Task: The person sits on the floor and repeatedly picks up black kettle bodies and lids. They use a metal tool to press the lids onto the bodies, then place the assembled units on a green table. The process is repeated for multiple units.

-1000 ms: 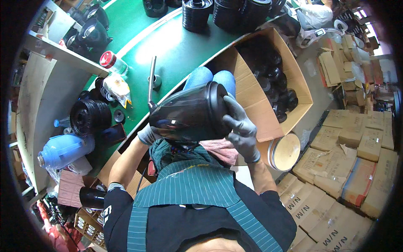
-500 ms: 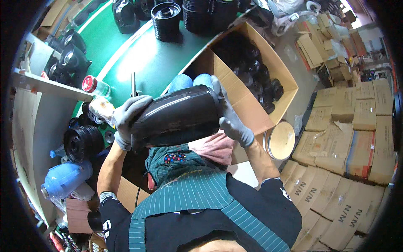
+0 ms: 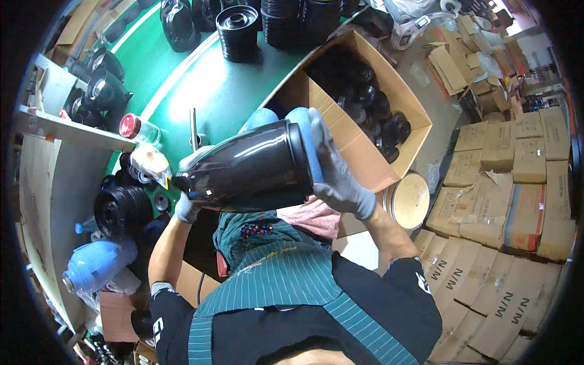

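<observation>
A glossy black tapered plastic housing (image 3: 249,170) lies sideways above my lap, its wide rimmed end to the right. My gloved left hand (image 3: 187,208) is closed round the narrow end; most of its fingers are hidden behind the housing. Beside the wide rim is my gloved right hand (image 3: 340,176), its fingers stretched out and a strip of blue showing between palm and rim. Whether its thumb touches the rim's lower edge I cannot tell. Under the housing, a pink cloth (image 3: 313,218) lies over my lap.
A carton (image 3: 420,115) of black parts stands ahead right. Stacked black round parts (image 3: 238,30) stand on the green table (image 3: 182,91), with a red-lidded jar (image 3: 140,128) at its near left. A round stool (image 3: 409,201) and stacked cartons (image 3: 486,207) are at right.
The housing has turned, its narrow end now showing at the left. My left hand has slipped further behind it. A gap has widened between the rim and my right hand.
</observation>
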Available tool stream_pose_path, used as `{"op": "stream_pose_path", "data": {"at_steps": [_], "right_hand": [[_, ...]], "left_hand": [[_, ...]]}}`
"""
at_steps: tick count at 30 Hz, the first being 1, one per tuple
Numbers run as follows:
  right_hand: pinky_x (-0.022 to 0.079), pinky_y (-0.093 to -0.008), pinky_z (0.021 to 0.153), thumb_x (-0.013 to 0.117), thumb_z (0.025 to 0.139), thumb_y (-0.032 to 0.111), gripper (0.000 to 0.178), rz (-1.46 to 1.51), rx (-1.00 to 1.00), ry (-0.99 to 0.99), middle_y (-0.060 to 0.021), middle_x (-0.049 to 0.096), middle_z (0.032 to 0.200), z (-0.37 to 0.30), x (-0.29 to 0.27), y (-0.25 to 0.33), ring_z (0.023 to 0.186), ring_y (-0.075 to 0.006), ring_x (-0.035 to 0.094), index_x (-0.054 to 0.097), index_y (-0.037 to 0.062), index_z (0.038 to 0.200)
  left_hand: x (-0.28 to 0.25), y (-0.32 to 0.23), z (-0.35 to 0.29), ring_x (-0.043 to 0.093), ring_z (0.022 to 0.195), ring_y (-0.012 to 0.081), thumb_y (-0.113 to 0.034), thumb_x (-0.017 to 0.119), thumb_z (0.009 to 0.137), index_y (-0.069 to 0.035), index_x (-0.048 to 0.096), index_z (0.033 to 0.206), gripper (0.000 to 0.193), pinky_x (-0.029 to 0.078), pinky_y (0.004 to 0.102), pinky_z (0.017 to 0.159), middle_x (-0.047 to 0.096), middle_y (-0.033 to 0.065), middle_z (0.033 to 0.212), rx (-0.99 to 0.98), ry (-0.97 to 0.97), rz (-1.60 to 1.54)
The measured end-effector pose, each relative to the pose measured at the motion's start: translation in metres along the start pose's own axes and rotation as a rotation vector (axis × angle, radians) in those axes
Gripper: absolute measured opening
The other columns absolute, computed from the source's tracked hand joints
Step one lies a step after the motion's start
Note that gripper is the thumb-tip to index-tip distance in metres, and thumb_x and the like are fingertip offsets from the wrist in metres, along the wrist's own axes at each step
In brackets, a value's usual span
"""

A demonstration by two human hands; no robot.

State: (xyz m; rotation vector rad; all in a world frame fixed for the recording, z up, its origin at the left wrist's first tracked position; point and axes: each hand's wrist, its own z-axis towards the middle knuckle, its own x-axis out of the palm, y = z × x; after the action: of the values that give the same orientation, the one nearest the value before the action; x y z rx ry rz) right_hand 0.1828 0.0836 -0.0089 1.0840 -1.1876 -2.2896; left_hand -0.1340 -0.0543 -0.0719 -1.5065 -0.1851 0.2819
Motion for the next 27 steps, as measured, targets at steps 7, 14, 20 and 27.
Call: {"op": "stream_pose_path", "data": {"at_steps": [7,14,20,27], "right_hand": [[0.015,-0.0415,0.133,0.033,0.117,0.049,0.077,0.530,0.255,-0.132,-0.0232,0.020,0.178,-0.010,0.026,-0.021,0.165,-0.0359,0.022,0.019,-0.0051,0.170],[0.016,-0.0423,0.133,0.028,0.111,0.068,0.095,0.203,0.182,-0.012,-0.0278,0.017,0.178,-0.009,0.014,-0.010,0.166,-0.0390,0.017,0.012,-0.0047,0.171],[0.011,-0.0446,0.134,0.030,0.112,0.067,0.092,0.272,-0.012,-0.110,-0.0225,0.015,0.179,-0.014,0.027,0.007,0.166,-0.0367,0.016,0.011,0.0012,0.173],[0.039,-0.0373,0.125,0.039,0.118,0.045,0.055,0.882,0.600,-0.250,-0.0078,0.056,0.156,-0.052,0.035,-0.041,0.141,-0.0222,0.054,0.048,0.0107,0.160]], "left_hand": [[0.006,-0.014,0.005,0.077,0.101,0.0274,-0.016,0.074,0.088,0.003,0.076,0.120,0.037,0.059,0.0352,0.092,0.077,0.0183,0.112,0.229,-0.021,0.258],[0.008,-0.001,0.007,0.077,0.098,0.0209,-0.010,0.074,0.089,0.001,0.078,0.118,0.031,0.059,0.0332,0.089,0.079,0.0129,0.105,0.154,-0.074,0.137],[0.015,-0.005,0.000,0.076,0.095,0.0197,-0.018,0.075,0.089,0.003,0.077,0.118,0.036,0.059,0.0336,0.086,0.079,0.0124,0.104,0.150,0.024,0.192],[0.039,-0.052,0.003,0.078,0.100,0.0382,-0.022,0.079,0.078,-0.007,0.073,0.131,0.055,0.062,0.0433,0.087,0.077,0.0203,0.118,0.536,0.177,0.777]]}}
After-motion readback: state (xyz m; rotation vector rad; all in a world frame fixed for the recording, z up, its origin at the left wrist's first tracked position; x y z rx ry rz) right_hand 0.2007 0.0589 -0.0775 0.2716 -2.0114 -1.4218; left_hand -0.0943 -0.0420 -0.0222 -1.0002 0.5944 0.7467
